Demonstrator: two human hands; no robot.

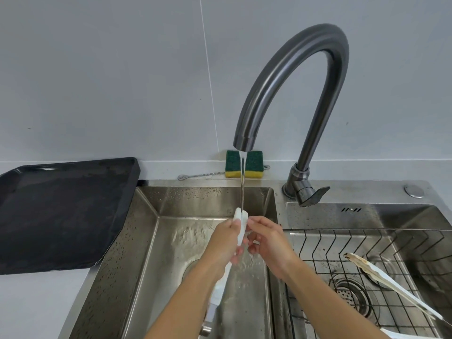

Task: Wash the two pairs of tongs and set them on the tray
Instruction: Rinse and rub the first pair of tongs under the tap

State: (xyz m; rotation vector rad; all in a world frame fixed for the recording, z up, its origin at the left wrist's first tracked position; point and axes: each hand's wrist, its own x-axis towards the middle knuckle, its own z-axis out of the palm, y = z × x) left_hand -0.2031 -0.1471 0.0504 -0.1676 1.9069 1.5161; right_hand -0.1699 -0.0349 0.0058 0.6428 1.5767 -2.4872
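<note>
A pair of white tongs is held upright over the left sink basin, its tip under the running water from the faucet. My left hand grips the tongs around the middle. My right hand pinches the tongs near the tip, fingers rubbing them. The handle runs down below my left forearm. A second pair of white tongs, stained at the tip, lies in the wire basket in the right basin. The black tray sits on the counter at the left.
A green and yellow sponge leans against the wall behind the sink, with a thin metal brush handle lying next to it. The faucet lever sits at the faucet's base. A white cloth corner shows at the bottom right.
</note>
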